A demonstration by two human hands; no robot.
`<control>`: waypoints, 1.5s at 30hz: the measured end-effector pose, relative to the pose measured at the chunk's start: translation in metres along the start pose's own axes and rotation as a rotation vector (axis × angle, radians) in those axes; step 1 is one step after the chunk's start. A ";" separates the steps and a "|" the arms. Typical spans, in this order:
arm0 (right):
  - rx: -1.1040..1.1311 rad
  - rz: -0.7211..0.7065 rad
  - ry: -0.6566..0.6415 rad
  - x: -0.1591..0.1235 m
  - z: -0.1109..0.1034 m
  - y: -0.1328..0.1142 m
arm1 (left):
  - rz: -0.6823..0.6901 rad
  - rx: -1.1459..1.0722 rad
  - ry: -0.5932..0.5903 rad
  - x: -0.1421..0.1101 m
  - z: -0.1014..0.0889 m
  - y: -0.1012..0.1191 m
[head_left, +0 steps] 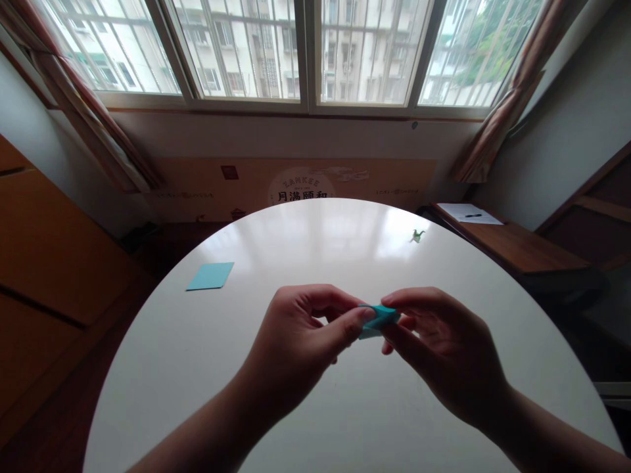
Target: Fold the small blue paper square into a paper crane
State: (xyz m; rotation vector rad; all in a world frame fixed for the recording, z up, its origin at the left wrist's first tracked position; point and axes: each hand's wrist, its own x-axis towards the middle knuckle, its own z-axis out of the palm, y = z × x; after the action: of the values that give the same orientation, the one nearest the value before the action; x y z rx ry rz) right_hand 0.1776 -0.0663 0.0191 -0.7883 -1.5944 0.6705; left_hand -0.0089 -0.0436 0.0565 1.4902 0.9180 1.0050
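Observation:
A small piece of folded teal paper (380,316) is held up above the white round table (315,420), between both hands. My left hand (310,328) pinches its left side between thumb and forefinger. From the right, my right hand (438,341) has thumb and forefinger closed on the paper's other side, its remaining fingers curled behind. Parts of the folds are covered by the fingertips. At the table's left lies a flat light-blue square of paper (210,276). Toward the far right edge stands a small green folded-paper figure (417,236).
Right of the table is a brown wooden surface (537,246) bearing a white sheet (470,213) with a dark pen on it. A wooden cabinet (54,249) stands at the left. Behind the table is a printed board (207,187) beneath the windows, with curtains on both sides.

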 end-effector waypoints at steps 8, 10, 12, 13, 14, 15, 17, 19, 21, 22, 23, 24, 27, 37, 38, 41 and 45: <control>-0.033 -0.073 -0.046 0.000 -0.001 0.002 | -0.024 -0.003 -0.013 -0.001 0.001 0.003; -0.022 -0.102 -0.057 0.000 -0.001 0.003 | -0.019 -0.005 -0.014 0.000 0.001 0.003; -0.019 -0.108 -0.066 0.000 -0.001 0.003 | -0.010 0.000 -0.015 0.000 0.001 0.003; -0.022 -0.105 -0.068 0.000 -0.001 0.003 | -0.002 0.005 -0.014 0.000 0.000 0.003; -0.028 -0.100 -0.066 0.000 -0.002 0.003 | 0.009 0.014 -0.012 0.000 0.000 0.003; -0.035 -0.097 -0.064 0.000 -0.002 0.003 | 0.023 0.023 -0.011 0.000 0.000 0.003; -0.049 -0.095 -0.059 0.000 -0.002 0.003 | 0.055 0.035 -0.012 0.000 -0.001 0.002; -0.060 -0.085 -0.057 0.000 -0.001 0.002 | 0.072 0.032 -0.010 -0.001 -0.001 0.001; -0.052 -0.057 -0.041 0.000 0.000 0.002 | 0.063 0.019 -0.004 -0.001 0.000 0.001; -0.039 -0.035 -0.029 -0.001 0.001 0.002 | 0.054 0.012 -0.002 -0.001 0.000 0.001; -0.021 -0.014 -0.014 -0.001 0.002 0.002 | 0.045 0.003 -0.003 -0.001 0.000 0.001; 0.001 0.005 0.001 -0.002 0.003 0.002 | 0.038 -0.007 -0.010 -0.001 0.001 0.001; 0.053 0.051 0.017 -0.002 0.005 0.004 | 0.014 -0.040 -0.025 0.000 0.001 0.002; 0.186 0.133 0.041 -0.001 0.004 0.003 | -0.160 -0.181 -0.076 0.005 0.001 -0.008; 0.199 0.140 0.034 -0.001 0.004 0.003 | -0.180 -0.203 -0.090 0.006 0.001 -0.009; 0.234 0.168 0.017 -0.002 0.003 0.004 | -0.218 -0.240 -0.106 0.007 0.001 -0.009; 0.240 0.208 0.016 -0.002 0.002 0.003 | -0.220 -0.252 -0.116 0.008 0.002 -0.010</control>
State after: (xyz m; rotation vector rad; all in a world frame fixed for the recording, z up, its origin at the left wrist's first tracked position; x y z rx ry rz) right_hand 0.1763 -0.0660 0.0156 -0.7837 -1.3973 0.9832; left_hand -0.0044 -0.0357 0.0477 1.1953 0.8197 0.8311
